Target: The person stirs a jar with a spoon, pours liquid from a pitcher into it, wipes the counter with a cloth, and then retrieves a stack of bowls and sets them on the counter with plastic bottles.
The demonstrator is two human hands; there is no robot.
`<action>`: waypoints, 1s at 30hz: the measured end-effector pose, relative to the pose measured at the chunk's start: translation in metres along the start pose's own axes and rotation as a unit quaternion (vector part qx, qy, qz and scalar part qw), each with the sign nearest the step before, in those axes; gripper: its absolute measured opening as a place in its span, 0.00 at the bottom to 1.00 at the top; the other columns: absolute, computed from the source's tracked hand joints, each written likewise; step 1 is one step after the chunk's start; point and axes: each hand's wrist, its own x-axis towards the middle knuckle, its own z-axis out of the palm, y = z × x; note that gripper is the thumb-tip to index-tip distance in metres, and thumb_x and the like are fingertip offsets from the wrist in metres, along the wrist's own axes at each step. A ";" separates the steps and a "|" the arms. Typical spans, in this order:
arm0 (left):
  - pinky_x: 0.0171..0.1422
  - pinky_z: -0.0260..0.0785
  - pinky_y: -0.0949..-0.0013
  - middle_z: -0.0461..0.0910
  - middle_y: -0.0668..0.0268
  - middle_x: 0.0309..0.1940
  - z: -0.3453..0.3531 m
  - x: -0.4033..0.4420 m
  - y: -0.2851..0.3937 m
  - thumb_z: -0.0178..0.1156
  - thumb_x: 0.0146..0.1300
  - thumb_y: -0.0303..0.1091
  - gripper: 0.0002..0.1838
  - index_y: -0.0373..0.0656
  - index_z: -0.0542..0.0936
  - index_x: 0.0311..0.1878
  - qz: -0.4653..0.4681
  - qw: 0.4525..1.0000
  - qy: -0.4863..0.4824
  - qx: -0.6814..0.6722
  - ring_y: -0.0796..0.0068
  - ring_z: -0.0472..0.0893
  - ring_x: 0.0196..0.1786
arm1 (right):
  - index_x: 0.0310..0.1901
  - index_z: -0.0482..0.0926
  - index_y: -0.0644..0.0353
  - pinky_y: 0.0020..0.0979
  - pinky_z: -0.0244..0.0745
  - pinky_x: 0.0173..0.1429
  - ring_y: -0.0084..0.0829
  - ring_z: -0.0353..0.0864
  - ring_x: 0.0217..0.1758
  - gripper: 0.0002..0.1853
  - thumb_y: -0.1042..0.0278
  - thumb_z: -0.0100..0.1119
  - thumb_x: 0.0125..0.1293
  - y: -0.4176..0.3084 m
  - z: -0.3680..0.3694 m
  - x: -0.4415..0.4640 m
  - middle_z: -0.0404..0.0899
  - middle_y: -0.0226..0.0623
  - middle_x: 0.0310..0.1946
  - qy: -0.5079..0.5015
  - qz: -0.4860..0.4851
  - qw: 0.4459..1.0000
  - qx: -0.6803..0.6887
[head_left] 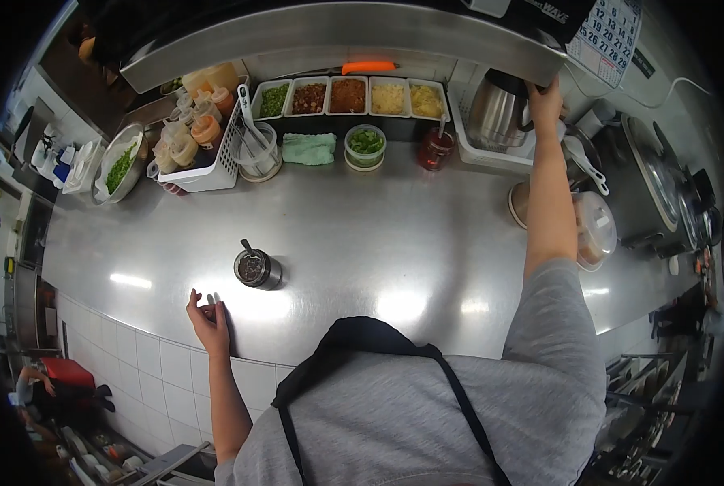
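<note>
My left hand [207, 322] hovers at the counter's front edge with its fingers apart, holding nothing that I can see. Just beyond it stands a small glass jar [257, 270] of dark contents, with a spoon handle sticking out. My right arm stretches to the back right, where my right hand [546, 105] is beside the handle of a steel jug [495, 112] with a black lid. The fingers are mostly hidden under the overhead shelf, so their grip does not show. The jug stands in a white basket [461, 121].
Along the back, white trays [348, 97] hold chopped toppings, near a tub of green leaves [366, 146], a red jar [435, 150] and a green cloth [309, 149]. Sauce bottles [185, 144] fill a left basket. A metal shelf [345, 40] overhangs; a large cooker [653, 182] is right.
</note>
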 end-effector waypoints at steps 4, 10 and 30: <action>0.50 0.64 0.68 0.68 0.58 0.51 0.000 -0.004 0.025 0.59 0.57 0.25 0.31 0.38 0.60 0.64 0.009 0.991 0.128 -0.047 0.73 0.71 0.43 | 0.56 0.68 0.46 0.41 0.71 0.44 0.50 0.79 0.42 0.26 0.60 0.64 0.55 0.006 0.014 -0.004 0.79 0.51 0.36 -0.020 0.068 0.997 -0.009; 0.51 0.64 0.61 0.74 0.58 0.41 0.026 0.043 0.199 0.68 0.44 0.23 0.28 0.40 0.69 0.50 0.444 0.893 -0.025 -0.073 0.59 0.73 0.44 | 0.58 0.66 0.44 0.42 0.70 0.49 0.53 0.76 0.47 0.29 0.61 0.65 0.54 0.002 0.012 -0.008 0.77 0.55 0.41 0.017 0.086 0.995 0.043; 0.72 0.47 0.64 0.59 0.60 0.67 0.461 0.074 0.464 0.34 0.66 0.45 0.26 0.42 0.68 0.61 0.363 0.671 -0.608 0.219 0.60 0.60 0.68 | 0.54 0.69 0.50 0.35 0.69 0.34 0.39 0.73 0.26 0.28 0.69 0.67 0.49 0.022 0.028 -0.015 0.76 0.44 0.28 0.121 0.082 0.980 0.136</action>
